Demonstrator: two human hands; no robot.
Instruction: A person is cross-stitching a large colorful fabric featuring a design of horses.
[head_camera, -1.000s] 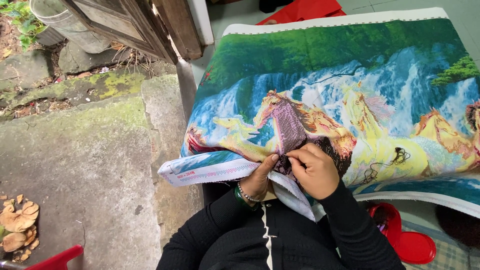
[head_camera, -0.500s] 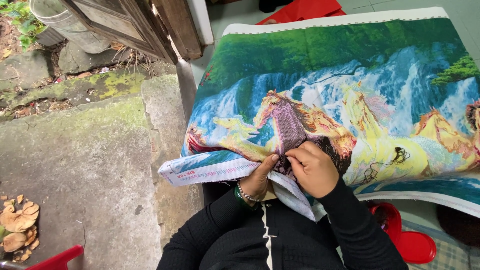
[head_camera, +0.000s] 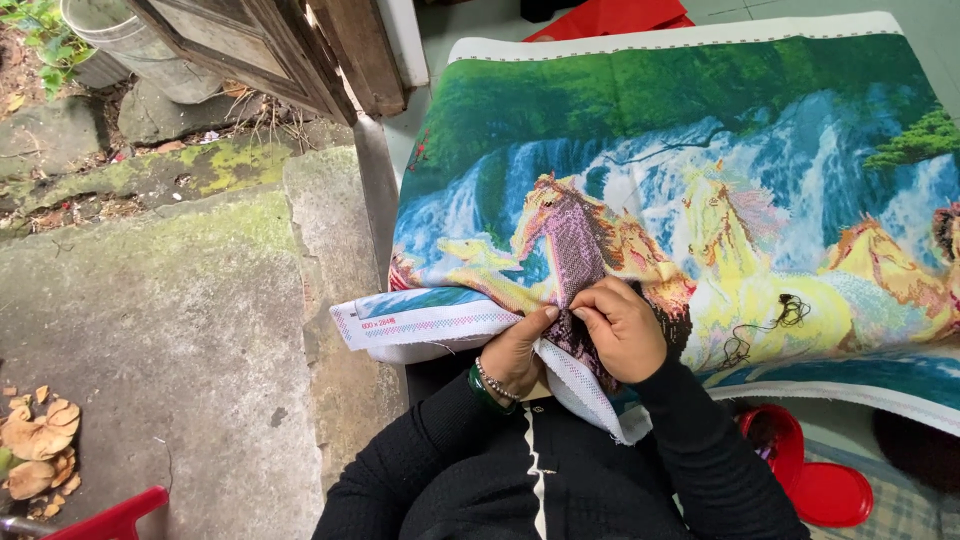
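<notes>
A large cross-stitch canvas (head_camera: 700, 150) printed with horses and a waterfall lies spread before me. My left hand (head_camera: 520, 350) pinches its folded near edge from below, a bead bracelet and a green bangle on the wrist. My right hand (head_camera: 620, 325) rests on top of the cloth at the purple horse (head_camera: 572, 245), fingers closed together as if on a needle; the needle itself is too small to make out. A loose dark thread (head_camera: 770, 325) lies on the yellow part of the picture, to the right of my hands.
A red plastic container and its lid (head_camera: 810, 470) sit on the floor at the lower right. To the left are mossy stone slabs (head_camera: 150, 300), dry leaves (head_camera: 35, 440), a wooden door frame (head_camera: 290, 50) and a red plastic edge (head_camera: 110, 520).
Both hands stay at the same spot on the cloth; only the fingers shift slightly.
</notes>
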